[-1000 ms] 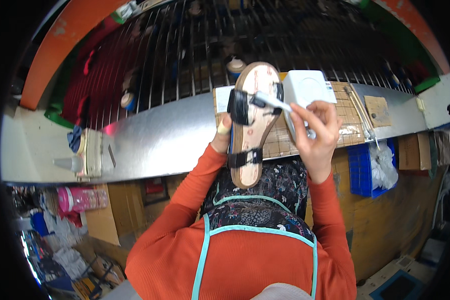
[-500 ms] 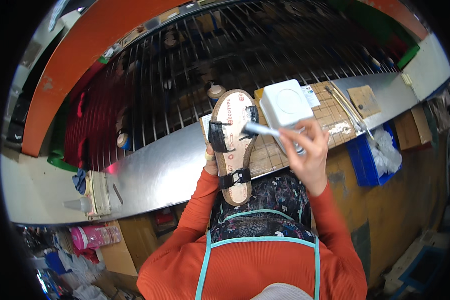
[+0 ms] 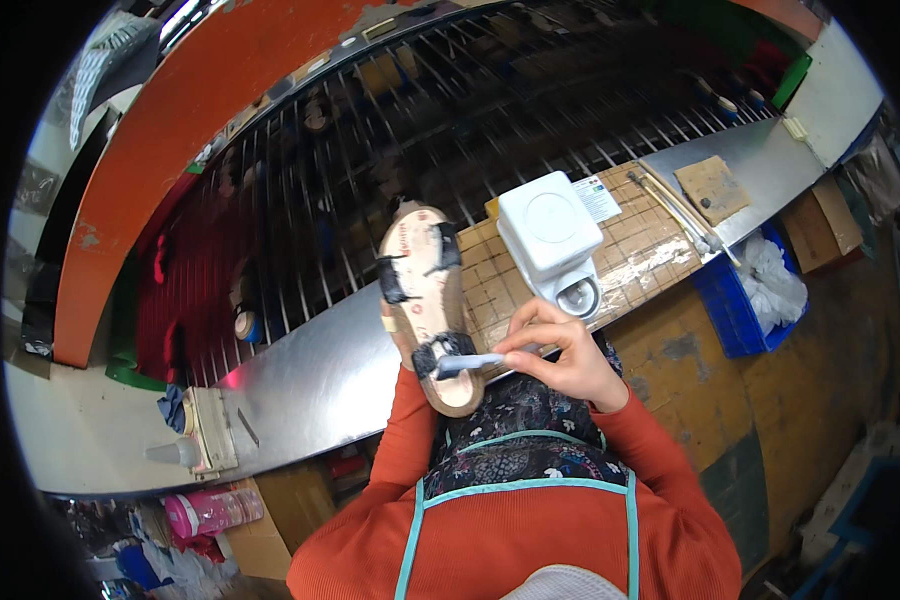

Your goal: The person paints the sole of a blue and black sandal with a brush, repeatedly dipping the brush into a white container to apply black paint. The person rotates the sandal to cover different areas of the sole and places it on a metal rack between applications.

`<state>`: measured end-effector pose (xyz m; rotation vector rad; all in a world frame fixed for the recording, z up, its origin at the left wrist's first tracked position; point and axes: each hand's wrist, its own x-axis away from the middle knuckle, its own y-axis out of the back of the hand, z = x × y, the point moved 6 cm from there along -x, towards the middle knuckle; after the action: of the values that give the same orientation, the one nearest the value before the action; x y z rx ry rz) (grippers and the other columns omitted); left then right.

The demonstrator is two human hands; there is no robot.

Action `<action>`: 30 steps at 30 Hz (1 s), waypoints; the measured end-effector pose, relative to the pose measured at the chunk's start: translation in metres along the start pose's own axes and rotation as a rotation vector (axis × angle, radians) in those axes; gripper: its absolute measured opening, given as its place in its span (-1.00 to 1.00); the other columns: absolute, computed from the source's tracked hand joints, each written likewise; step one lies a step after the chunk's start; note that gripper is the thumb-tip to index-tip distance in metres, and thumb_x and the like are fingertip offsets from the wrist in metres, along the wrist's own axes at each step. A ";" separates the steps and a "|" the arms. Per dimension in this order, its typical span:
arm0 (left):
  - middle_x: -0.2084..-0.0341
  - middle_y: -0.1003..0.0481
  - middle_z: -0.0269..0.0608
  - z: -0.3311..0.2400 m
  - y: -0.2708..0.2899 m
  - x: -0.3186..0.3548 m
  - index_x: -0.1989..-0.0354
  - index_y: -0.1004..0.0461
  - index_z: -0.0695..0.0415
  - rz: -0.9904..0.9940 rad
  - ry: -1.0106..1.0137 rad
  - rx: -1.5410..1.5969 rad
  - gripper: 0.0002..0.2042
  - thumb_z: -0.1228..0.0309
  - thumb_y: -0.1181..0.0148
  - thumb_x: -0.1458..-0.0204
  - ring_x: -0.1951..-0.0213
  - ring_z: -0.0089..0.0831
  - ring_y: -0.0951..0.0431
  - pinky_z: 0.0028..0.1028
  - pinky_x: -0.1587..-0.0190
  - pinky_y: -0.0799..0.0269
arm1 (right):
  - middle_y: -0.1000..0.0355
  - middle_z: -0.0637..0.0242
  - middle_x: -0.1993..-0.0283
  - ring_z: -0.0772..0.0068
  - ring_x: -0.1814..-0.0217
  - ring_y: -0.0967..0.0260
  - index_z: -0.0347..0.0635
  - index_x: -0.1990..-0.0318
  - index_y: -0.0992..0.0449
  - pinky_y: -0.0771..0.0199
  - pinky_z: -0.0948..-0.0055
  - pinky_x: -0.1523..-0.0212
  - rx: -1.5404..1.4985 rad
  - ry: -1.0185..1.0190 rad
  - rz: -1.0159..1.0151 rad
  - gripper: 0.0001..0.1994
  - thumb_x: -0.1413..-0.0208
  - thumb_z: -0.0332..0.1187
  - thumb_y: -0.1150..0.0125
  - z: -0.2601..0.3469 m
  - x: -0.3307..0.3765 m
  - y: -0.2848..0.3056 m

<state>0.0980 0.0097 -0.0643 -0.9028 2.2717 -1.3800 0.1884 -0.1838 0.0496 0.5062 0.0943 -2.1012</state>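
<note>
An unfinished-looking sandal [image 3: 417, 312] stands tilted in front of me, its pale printed face toward me and black strap ends [image 3: 402, 278] lying across that face. My left hand [image 3: 397, 335] is closed on it from the left edge, most of the fingers hidden behind. A brush with a pale handle [image 3: 482, 360] is pinched in my right hand [image 3: 560, 355]. The brush tip meets the sandal at the black straps [image 3: 440, 350] of its near end. Right of the sandal, a white dispenser-like container [image 3: 550, 225] has a round opening [image 3: 577, 298] at its near side.
A taped cardboard sheet [image 3: 635, 265] lies under the container on the metal ledge [image 3: 300, 365]. Thin sticks or brushes [image 3: 675, 210] and a tan square pad [image 3: 712, 190] lie to the right. A blue bin [image 3: 735, 315] hangs there. Beyond runs a metal-rod conveyor [image 3: 450, 140] with several shoe parts.
The brush in my right hand has moved down and left, from the sandal's middle to its near end. My left hand has shifted the sandal slightly left and tilted it.
</note>
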 end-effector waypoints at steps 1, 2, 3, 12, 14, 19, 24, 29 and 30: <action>-0.17 -0.33 -0.11 -0.001 -0.003 0.001 -0.31 -0.14 0.07 -0.025 0.024 0.020 -0.20 -0.30 0.07 -0.05 -0.05 -0.19 -0.44 -0.21 -0.03 -0.46 | -0.37 0.34 0.27 0.63 0.42 -0.20 -0.24 0.24 -0.61 -0.06 0.54 0.36 -0.356 -0.115 0.068 -0.83 -0.09 -0.34 -0.28 -0.010 0.003 -0.004; -0.14 -0.36 -0.14 0.000 -0.009 0.002 -0.29 -0.17 0.05 -0.044 0.048 0.043 -0.22 -0.31 0.10 -0.07 0.00 -0.21 -0.49 -0.23 0.07 -0.53 | -0.28 0.36 0.34 0.67 0.44 -0.11 -0.37 0.23 -0.53 -0.06 0.65 0.42 -0.490 -0.245 0.046 -0.70 -0.27 -0.23 -0.08 -0.020 0.008 0.000; -0.15 -0.36 -0.21 -0.003 -0.022 0.004 -0.31 -0.15 0.03 0.039 0.019 0.001 -0.22 -0.32 0.15 -0.09 -0.02 -0.27 -0.47 -0.27 0.00 -0.49 | -0.23 0.40 0.37 0.67 0.47 -0.05 -0.35 0.20 -0.41 -0.06 0.66 0.40 -0.625 -0.299 0.005 -0.66 -0.35 -0.19 0.11 -0.026 0.010 0.001; -0.33 -0.12 -0.18 0.009 -0.099 0.033 -0.41 0.04 0.11 -0.131 -0.208 -0.254 -0.05 -0.45 0.44 -0.05 -0.34 -0.25 -0.08 -0.23 -0.37 0.13 | -0.24 0.09 -0.09 0.29 -0.18 -0.28 -0.05 0.09 -0.04 -0.33 0.26 -0.15 -0.589 -0.076 -0.259 -0.44 0.04 -0.59 -0.37 -0.020 0.003 0.002; -0.35 -0.07 -0.17 0.016 -0.107 0.036 -0.43 0.12 0.12 -0.113 -0.187 -0.328 -0.04 -0.45 0.49 -0.05 -0.35 -0.25 -0.07 -0.22 -0.38 0.15 | -0.25 0.12 -0.06 0.35 -0.14 -0.30 -0.07 0.09 -0.03 -0.38 0.36 -0.09 -0.677 -0.121 -0.298 -0.46 0.02 -0.67 -0.31 -0.022 -0.001 0.016; -0.31 -0.07 0.08 0.018 -0.108 0.035 -0.44 0.29 0.19 0.125 -0.199 -0.840 0.15 -0.58 0.48 0.11 -0.29 -0.13 -0.16 -0.19 -0.33 0.10 | -0.38 0.19 0.06 0.40 -0.01 -0.40 -0.06 0.11 -0.18 -0.44 0.44 -0.04 -0.845 -0.203 -0.517 -0.61 -0.03 -0.62 -0.25 -0.031 -0.006 0.062; -0.16 -0.19 0.20 -0.003 -0.060 0.052 -0.43 0.36 0.22 0.003 -0.328 -1.155 0.04 -0.41 0.29 -0.04 -0.13 -0.08 -0.31 -0.14 -0.22 -0.12 | -0.48 0.29 0.05 0.32 0.12 -0.52 -0.09 0.13 -0.38 -0.64 0.25 0.20 -0.932 -0.463 -0.602 -0.82 -0.14 -0.36 -0.19 -0.056 -0.017 0.115; -0.24 -0.07 0.28 -0.035 0.003 0.098 -0.42 0.33 0.27 -0.440 -0.493 -1.488 -0.15 -0.08 0.12 -0.20 -0.26 -0.01 -0.16 -0.07 -0.25 -0.07 | -0.45 0.24 0.14 0.32 0.18 -0.52 -0.08 0.12 -0.34 -0.64 0.20 0.28 -0.648 -0.291 -0.753 -0.75 -0.12 -0.30 -0.24 -0.077 -0.063 0.212; -0.26 -0.04 0.29 -0.039 0.011 0.107 -0.42 0.30 0.28 -0.507 -0.511 -1.562 -0.21 0.02 0.12 -0.22 -0.27 0.03 -0.13 -0.05 -0.30 0.03 | -0.42 0.26 0.17 0.30 0.20 -0.51 -0.05 0.15 -0.27 -0.64 0.16 0.30 -0.557 -0.263 -0.791 -0.73 -0.10 -0.33 -0.27 -0.082 -0.073 0.229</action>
<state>-0.0078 -0.0314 -0.0512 -1.9614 2.4025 0.8609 0.4370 -0.2323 0.0325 -0.1921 0.8109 -2.7221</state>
